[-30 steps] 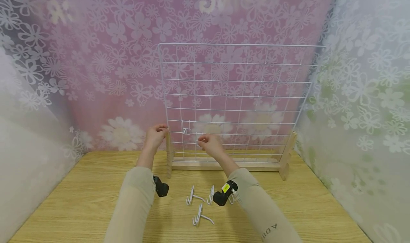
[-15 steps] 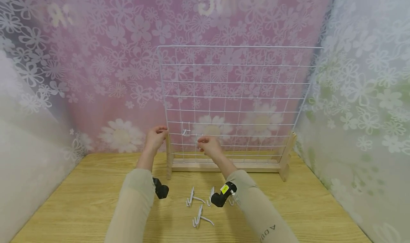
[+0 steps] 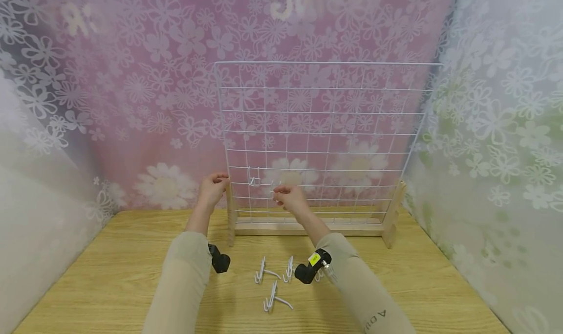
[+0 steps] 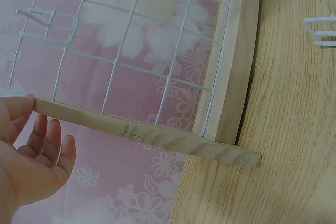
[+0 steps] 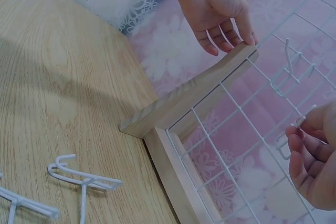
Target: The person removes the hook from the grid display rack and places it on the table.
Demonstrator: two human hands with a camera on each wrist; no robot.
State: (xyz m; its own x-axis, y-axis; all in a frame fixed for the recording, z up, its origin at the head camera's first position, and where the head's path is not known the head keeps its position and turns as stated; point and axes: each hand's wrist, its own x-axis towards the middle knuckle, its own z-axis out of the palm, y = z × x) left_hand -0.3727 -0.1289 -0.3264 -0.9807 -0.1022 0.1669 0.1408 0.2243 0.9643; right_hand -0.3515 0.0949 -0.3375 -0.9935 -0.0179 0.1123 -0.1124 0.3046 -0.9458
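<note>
At the back of the table [image 3: 110,275], my left hand [image 3: 212,189] has its thumb on the wooden upright [image 3: 231,211], fingers relaxed, bracing the wire grid [image 3: 321,138] so it won't tip. My right hand [image 3: 288,198] pinches a white hook [image 5: 292,136] against the wires, I think half-seated; spare hooks [image 3: 272,285] lie near my wrists.

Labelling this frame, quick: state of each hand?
Left hand: open, thumb on the wooden upright post.
Right hand: pinching a white wire hook at the white wire grid panel.
</note>
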